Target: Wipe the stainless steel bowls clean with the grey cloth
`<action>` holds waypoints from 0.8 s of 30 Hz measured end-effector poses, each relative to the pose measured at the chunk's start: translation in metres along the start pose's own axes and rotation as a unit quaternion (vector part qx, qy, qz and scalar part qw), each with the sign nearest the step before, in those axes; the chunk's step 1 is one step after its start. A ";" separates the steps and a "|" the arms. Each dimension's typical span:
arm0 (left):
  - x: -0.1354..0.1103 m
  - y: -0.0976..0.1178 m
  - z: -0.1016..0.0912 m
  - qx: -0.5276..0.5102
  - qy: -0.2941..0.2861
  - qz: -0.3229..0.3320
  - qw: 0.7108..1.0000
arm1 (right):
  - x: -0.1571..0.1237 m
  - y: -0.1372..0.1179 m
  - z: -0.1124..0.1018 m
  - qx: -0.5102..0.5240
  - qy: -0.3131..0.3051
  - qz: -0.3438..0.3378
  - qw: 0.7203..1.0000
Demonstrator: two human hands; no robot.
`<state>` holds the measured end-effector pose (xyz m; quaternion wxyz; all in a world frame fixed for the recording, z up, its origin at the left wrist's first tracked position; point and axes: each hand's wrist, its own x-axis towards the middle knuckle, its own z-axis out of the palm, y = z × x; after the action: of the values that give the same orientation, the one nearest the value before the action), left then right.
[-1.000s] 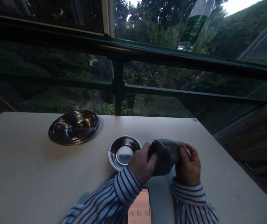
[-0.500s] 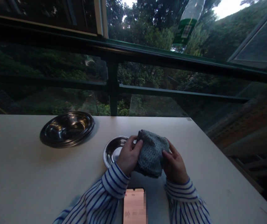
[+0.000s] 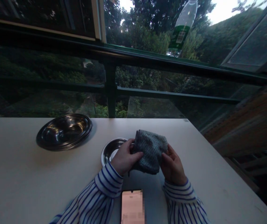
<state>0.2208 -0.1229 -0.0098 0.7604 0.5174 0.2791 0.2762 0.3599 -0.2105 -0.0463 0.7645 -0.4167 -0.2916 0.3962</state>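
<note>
Both of my hands hold a folded grey knitted cloth (image 3: 150,150) just above the white table (image 3: 26,180). My left hand (image 3: 124,159) pinches its left edge, fingers closed. My right hand (image 3: 172,167) grips its right side, fingers closed. A small shiny steel dish (image 3: 110,151) lies on the table right behind my left hand, partly hidden by it. Both sleeves are white with blue stripes.
A larger dark steel bowl (image 3: 64,131) sits at the back left of the table. A phone (image 3: 132,207) with a lit screen lies between my forearms at the near edge. A dark railing (image 3: 111,90) and glass run behind the table; the table's right edge drops off.
The cloth and both hands have shifted left, toward the small dish, and the cloth now looks more tightly folded. The view has tilted slightly.
</note>
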 end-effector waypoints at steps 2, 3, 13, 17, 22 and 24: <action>0.000 0.001 -0.001 0.014 0.014 0.005 1.000 | -0.001 0.001 0.001 0.000 -0.003 0.004 1.000; 0.001 0.001 -0.002 0.019 0.021 0.004 1.000 | -0.001 0.001 0.001 -0.001 0.003 0.006 1.000; 0.001 0.000 -0.003 0.084 0.094 0.006 0.992 | -0.001 0.002 0.000 -0.006 0.094 -0.026 0.995; 0.001 0.003 -0.003 0.023 0.082 -0.003 0.996 | -0.001 0.003 -0.001 -0.031 0.124 -0.017 0.992; 0.001 0.007 -0.003 -0.055 0.052 -0.041 0.996 | 0.001 0.002 -0.004 -0.073 0.116 -0.006 0.991; 0.001 0.008 -0.001 -0.055 0.060 -0.049 0.996 | 0.002 0.001 -0.005 -0.091 0.090 -0.018 0.992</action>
<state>0.2193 -0.1189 -0.0026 0.7820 0.4433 0.3335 0.2842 0.3643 -0.2103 -0.0493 0.7534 -0.5135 -0.2638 0.3148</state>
